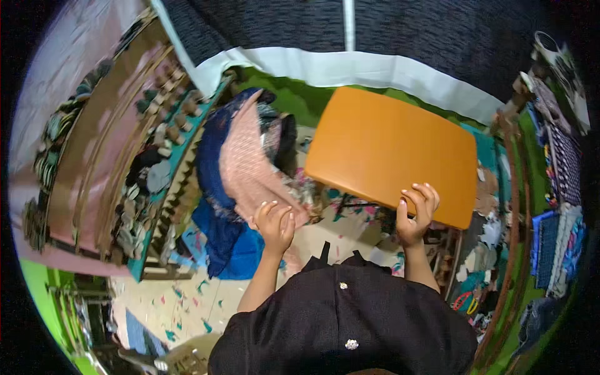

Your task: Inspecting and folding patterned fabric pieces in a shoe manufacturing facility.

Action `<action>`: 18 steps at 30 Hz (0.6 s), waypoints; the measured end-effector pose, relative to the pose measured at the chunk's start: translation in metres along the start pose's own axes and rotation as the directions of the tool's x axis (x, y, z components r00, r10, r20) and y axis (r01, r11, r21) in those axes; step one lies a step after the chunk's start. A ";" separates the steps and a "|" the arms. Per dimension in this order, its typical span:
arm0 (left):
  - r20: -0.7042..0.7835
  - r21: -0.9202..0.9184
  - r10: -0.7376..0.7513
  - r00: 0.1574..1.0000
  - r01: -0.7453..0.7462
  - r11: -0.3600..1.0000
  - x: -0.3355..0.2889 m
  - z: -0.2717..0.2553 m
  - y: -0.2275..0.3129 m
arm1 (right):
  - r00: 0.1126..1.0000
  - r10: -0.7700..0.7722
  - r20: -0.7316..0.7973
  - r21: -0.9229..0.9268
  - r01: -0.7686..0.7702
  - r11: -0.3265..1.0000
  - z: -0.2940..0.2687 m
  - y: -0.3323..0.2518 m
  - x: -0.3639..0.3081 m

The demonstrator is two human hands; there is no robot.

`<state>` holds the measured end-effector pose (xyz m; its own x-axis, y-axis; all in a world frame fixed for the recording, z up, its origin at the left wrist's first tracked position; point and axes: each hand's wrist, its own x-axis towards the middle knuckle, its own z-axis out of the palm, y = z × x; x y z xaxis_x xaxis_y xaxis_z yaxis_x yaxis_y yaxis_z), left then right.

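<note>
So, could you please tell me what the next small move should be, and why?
Perhaps close the left hand on the pink cloth: that hand appears loosely curled over the cloth's near end, while the right hand is at the near edge of the orange tabletop.

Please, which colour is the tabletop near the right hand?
The tabletop is orange, shown in the head view.

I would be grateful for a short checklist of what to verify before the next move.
1. Both hands in view: ok, the left hand and right hand show.
2. Left hand free of the pink cloth: cannot tell, they overlap in view.
3. Right hand off the orange tabletop: cannot tell, it overlaps the near edge.
4. Pink cloth apart from the dark blue cloth: not ok, they lie together.
5. Floor free of scraps: not ok, scraps are scattered.
</note>
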<state>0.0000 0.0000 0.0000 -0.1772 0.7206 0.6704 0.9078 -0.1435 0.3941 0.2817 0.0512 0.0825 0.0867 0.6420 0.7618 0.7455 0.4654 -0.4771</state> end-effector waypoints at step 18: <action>0.109 -0.223 -0.360 0.926 0.376 0.899 0.029 0.016 -0.225 | 0.864 -0.093 0.495 0.185 0.000 0.983 0.296 -0.092 -0.056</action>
<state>-0.2036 0.0641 -0.0794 -0.4501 0.7929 0.4108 0.6651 -0.0093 0.7467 0.0130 0.1524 -0.0463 -0.3219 0.8128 0.4854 0.6101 0.5702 -0.5502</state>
